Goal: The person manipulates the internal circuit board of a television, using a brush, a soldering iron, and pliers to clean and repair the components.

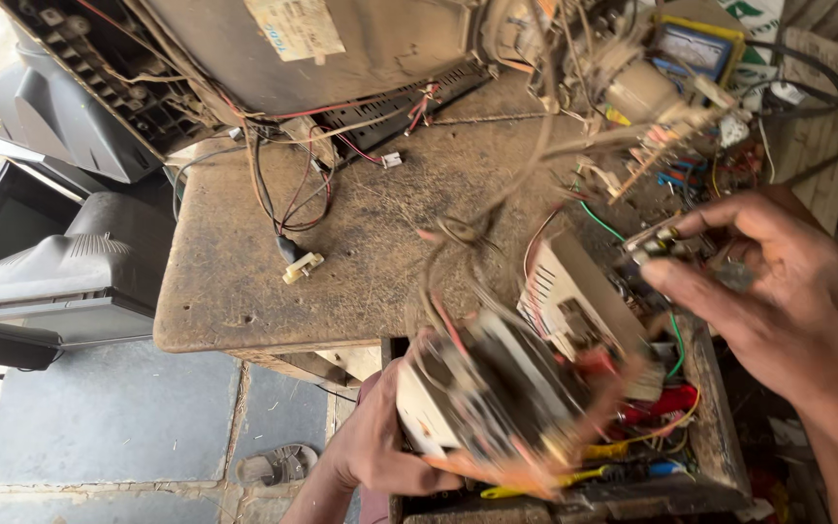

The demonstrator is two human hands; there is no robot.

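- The old tube television chassis [273, 58] lies across the top of the view from 10 to 12 o'clock, its dusty shell resting on the worn wooden workbench [244, 281]; it looks heavy and is touched by neither hand.
- Dark television housings [60, 262] stand on the floor at 9 o'clock, well apart from the hands.
- The wooden parts box [710, 417] sits at 5 o'clock, stuffed with coloured wires and loose parts.
- The circuit board assembly [506, 388], blurred, is at 6 o'clock just above the box, with a pale plate and trailing wires [458, 243] running up toward the chassis. It looks stiff but fragile: moderate weight from the mounted parts, brittle at its solder joints, and tethered by soft wires that could snag. The bare edge or the pale plate seems the safest place to hold, not the components or leads.
- The left hand [380, 446] is closed around the assembly's lower left edge from beneath, at 7 o'clock.
- The right hand [778, 291] at 3 o'clock pinches a small metal-ended component [657, 243] between thumb and forefinger; it looks light, small and easily dropped.
- A white connector plug [301, 266] lies on the bench near the centre.
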